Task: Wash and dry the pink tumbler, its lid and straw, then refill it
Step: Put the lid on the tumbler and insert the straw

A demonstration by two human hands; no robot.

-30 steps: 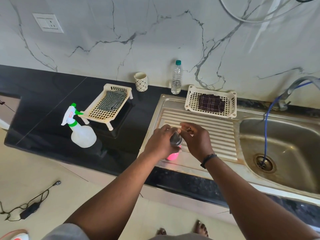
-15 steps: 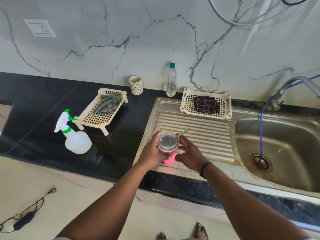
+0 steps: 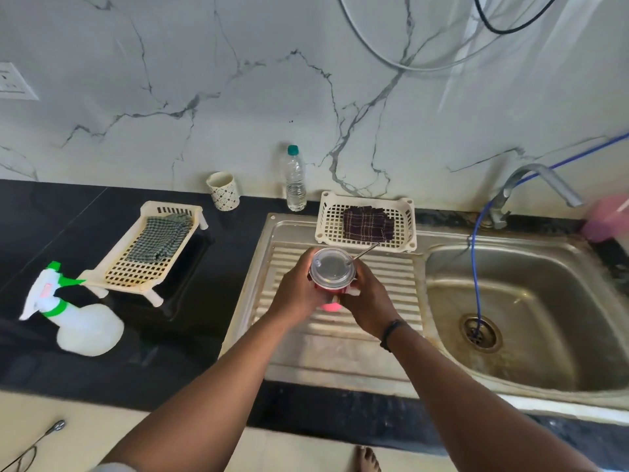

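The pink tumbler [image 3: 331, 303] is held above the ribbed steel drainboard [image 3: 388, 287], gripped from both sides. My left hand [image 3: 296, 294] wraps its left side and my right hand [image 3: 367, 301] wraps its right side. A clear round lid [image 3: 332, 268] sits on top of the tumbler. A metal straw [image 3: 365, 252] sticks out through the lid, leaning up and to the right. Most of the pink body is hidden by my fingers.
Sink basin [image 3: 531, 321] at right, with tap [image 3: 534, 185] and blue hose [image 3: 474, 267] running into the drain. White basket with dark cloth [image 3: 367, 223] behind the drainboard. Water bottle [image 3: 295, 180], patterned cup [image 3: 223, 191], cream rack with checked cloth [image 3: 155, 238] and spray bottle [image 3: 73, 311] on the black counter.
My hands uncovered the lid and moved to the tumbler's sides. The tumbler rose off the drainboard and now sits higher and further back, with the view tilted down toward the sink.
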